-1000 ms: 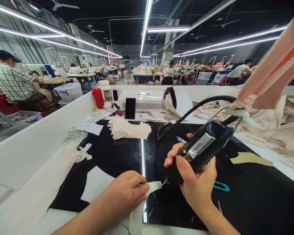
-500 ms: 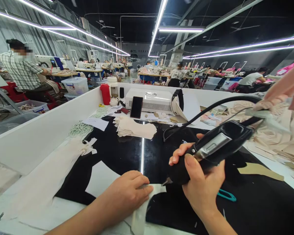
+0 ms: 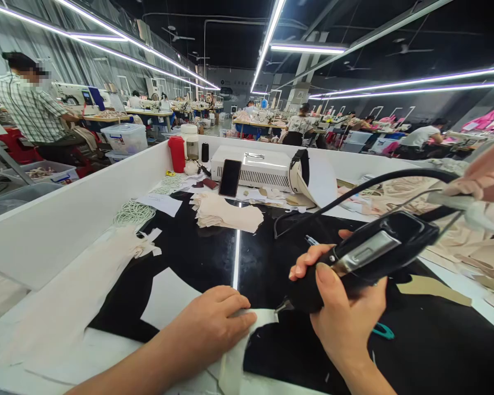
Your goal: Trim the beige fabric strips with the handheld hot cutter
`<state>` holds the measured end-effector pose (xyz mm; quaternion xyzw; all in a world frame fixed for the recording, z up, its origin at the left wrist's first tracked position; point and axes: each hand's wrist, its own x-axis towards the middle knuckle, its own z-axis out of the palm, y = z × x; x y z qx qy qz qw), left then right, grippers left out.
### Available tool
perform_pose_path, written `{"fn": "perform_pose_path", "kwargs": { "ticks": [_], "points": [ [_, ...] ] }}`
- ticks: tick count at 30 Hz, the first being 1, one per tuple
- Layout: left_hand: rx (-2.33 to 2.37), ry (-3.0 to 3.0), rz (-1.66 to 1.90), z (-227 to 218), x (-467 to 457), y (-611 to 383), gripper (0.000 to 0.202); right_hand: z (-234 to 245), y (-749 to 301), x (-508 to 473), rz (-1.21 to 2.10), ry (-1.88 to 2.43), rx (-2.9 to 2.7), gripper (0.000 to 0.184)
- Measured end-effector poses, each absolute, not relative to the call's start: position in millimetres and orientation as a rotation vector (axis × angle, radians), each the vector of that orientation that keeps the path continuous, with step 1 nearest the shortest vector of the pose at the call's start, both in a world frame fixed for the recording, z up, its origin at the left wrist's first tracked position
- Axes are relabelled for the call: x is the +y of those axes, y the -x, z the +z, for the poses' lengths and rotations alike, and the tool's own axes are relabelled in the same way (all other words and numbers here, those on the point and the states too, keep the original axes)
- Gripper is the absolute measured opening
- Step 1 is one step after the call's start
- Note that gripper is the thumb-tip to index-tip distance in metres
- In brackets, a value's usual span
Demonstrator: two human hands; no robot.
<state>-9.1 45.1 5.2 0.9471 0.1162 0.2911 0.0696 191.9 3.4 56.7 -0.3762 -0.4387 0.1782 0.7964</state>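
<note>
My left hand (image 3: 216, 323) is closed on a cream fabric piece (image 3: 234, 362), pressing it to the black work surface. A narrow end of the fabric sticks out right of my fingertips. In my right hand (image 3: 346, 318) is a black corded electric cutter (image 3: 379, 249) with a silver plate on its side. Held at a slant, its small metal tip meets the protruding fabric end. A white sheet (image 3: 168, 296) lies partly behind my left hand. To the right of my right wrist is a teal-handled tool (image 3: 382, 331), partly hidden.
A stack of cream fabric cutouts (image 3: 226, 214) lies ahead, before a phone (image 3: 230, 178) and a white metal box (image 3: 257, 164). The black cable (image 3: 346, 192) arches right towards hanging pink cloth (image 3: 488, 170). Long pale fabric (image 3: 66, 296) covers the left side, by a low white wall (image 3: 86, 219).
My right hand and the cutter have shifted slightly right, with the tip still at the fabric end. My left hand stays nearly in place. The view has turned a little.
</note>
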Motion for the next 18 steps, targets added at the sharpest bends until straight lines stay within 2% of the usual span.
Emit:
{"fn": "perform_pose_path", "kwargs": {
  "ticks": [18],
  "points": [
    [0.372, -2.832, 0.878, -2.6, 40.1, 3.1, 0.019, 58.6, -181.2, 4.8, 0.486, 0.809, -0.923, 0.048]
  ]
}}
